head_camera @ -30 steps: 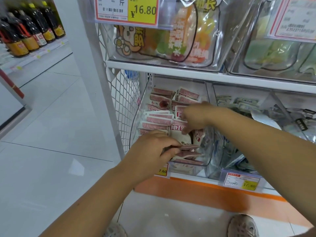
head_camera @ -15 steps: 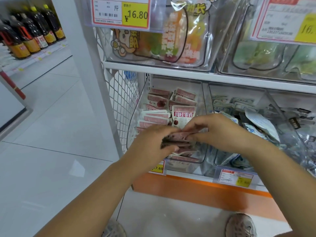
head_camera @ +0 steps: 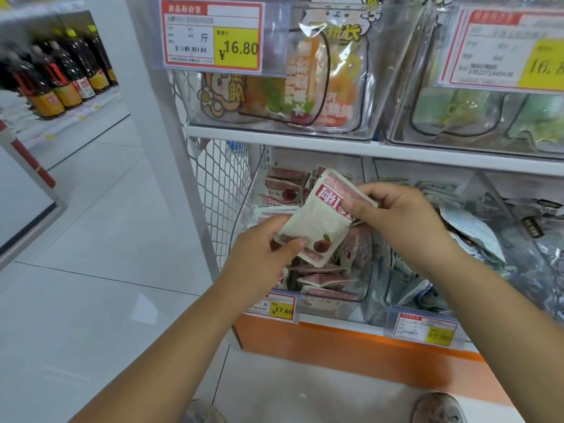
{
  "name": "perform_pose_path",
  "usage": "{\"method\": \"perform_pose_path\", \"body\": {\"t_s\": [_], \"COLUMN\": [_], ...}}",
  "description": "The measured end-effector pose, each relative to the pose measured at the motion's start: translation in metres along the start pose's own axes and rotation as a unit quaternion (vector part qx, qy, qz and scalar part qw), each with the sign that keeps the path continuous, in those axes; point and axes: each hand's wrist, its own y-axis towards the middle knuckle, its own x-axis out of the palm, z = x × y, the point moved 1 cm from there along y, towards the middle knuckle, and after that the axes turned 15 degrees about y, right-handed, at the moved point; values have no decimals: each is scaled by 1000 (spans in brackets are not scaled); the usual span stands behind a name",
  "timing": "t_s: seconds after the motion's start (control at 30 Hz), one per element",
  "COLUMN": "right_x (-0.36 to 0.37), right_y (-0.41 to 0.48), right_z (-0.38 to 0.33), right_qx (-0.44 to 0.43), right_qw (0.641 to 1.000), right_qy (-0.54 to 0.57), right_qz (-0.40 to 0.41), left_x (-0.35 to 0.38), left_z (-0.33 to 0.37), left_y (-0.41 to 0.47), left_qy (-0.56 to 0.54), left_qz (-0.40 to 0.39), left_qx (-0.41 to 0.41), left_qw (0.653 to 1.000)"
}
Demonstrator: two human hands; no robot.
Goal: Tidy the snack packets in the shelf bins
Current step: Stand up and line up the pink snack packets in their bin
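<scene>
I had a white-and-pink snack packet (head_camera: 320, 221) pinched between both hands, left hand (head_camera: 265, 257) at its lower end, right hand (head_camera: 393, 218) at its top, just above the clear bin (head_camera: 354, 297). Mid-sort, I judged; next it needed laying flat among the packets below.

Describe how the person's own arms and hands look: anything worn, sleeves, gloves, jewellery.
Both forearms are bare as far up as the frame shows; no sleeve edge is in view. The left hand and the right hand wear no gloves, and no rings, watch or bracelets show on the visible fingers or wrists. The fingernails look short and unpainted. No markings appear on either arm.
</scene>
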Motion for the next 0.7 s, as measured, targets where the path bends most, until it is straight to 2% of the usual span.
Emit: {"method": "perform_pose_path", "body": {"t_s": [0.07, 0.17, 0.27, 0.37, 0.43, 0.47, 0.53, 0.6, 0.63, 0.7], "right_x": [1, -1, 0, -2, -1, 2, 7, 9, 9, 7], "right_y": [0, 0, -1, -1, -3, -5, -7, -7, -7, -7], "right_z": [1, 3, 1, -1, 0, 2, 4, 7, 8, 12], "right_qx": [31, 22, 25, 23, 62, 93, 131, 131, 128, 116], "right_qw": [999, 1000, 1000, 1000, 997, 992, 982, 972, 971, 980], "right_qy": [29, -15, 5, 0, 40, 69, 122, 183, 194, 153], "right_qz": [-18, -16, -5, -11, -35, -52, -68, -66, -60, -52], "left_x": [-2, -4, -5, -7, -9, -10, -10, -9, -9, -11], "left_z": [-1, -6, -2, 4, 3, 4, 2, -1, -3, -6], "left_y": [0, 1, 1, -1, -2, -4, -5, -5, -4, -4], "left_qy": [-32, -72, -86, -92, 15, 86, 164, 193, 194, 161], "left_qz": [10, 2, -11, 28, 124, 170, 215, 190, 153, 60], "left_qx": [-19, -34, -38, -14, 46, 79, 122, 142, 136, 101], "left_qw": [999, 997, 996, 995, 991, 978, 955, 952, 959, 980]}}
